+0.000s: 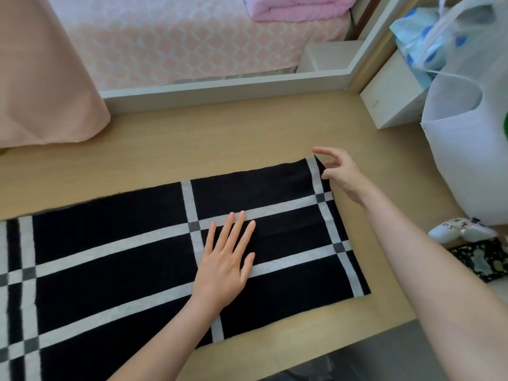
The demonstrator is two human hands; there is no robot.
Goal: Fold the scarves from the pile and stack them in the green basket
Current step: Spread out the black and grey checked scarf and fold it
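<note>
Flat across the frame's lower left and centre, the black scarf (pixel 123 270) looks soft and limp, best lifted by its corners; the left hand (pixel 225 257) presses it flat-fingered, the right hand (pixel 342 176), loosely curled, grips nothing at its upper-right corner.

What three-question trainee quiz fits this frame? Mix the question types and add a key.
1. True or false: the left hand lies flat, fingers straight, on the black checked scarf.
2. Multiple choice: the right hand is at the scarf's A) near left corner, B) far right corner, C) centre.
3. Fill in: the scarf lies spread out on a light wooden ____.
Key: 1 true; 2 B; 3 table.
</note>
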